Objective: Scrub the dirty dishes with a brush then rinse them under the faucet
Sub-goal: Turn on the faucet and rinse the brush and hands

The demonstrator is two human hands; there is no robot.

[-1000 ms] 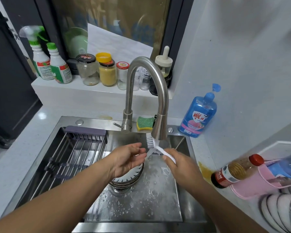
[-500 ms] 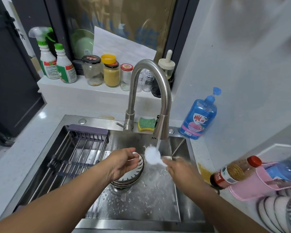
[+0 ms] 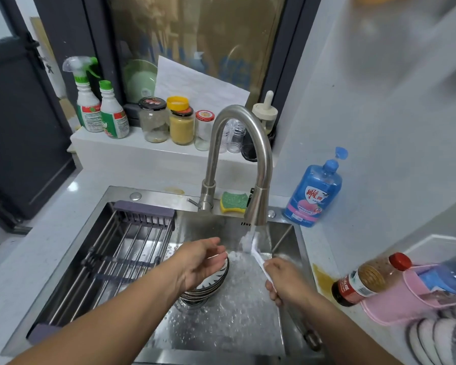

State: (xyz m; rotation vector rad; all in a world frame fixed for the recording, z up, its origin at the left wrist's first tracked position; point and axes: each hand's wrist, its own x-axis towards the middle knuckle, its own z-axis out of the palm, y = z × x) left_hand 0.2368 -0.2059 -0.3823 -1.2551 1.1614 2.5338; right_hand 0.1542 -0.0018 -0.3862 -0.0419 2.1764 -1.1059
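Note:
A stack of patterned bowls (image 3: 208, 287) sits over the drain in the steel sink (image 3: 248, 335). My left hand (image 3: 199, 262) hovers above the stack with fingers relaxed, holding nothing. My right hand (image 3: 287, 281) grips the handle of a white brush (image 3: 250, 242). The brush head points up and sits in the water running from the faucet (image 3: 256, 164).
A metal drying rack (image 3: 116, 254) fills the sink's left half. A green sponge (image 3: 233, 202) lies behind the faucet, and a blue soap bottle (image 3: 313, 191) stands to its right. Jars and spray bottles (image 3: 95, 106) line the sill. A sauce bottle (image 3: 366, 280), pink holder and striped plates (image 3: 437, 341) are at right.
The brush head has stayed under the running water while my right hand turned it. My left hand lifted slightly above the bowls. The camera moved closer.

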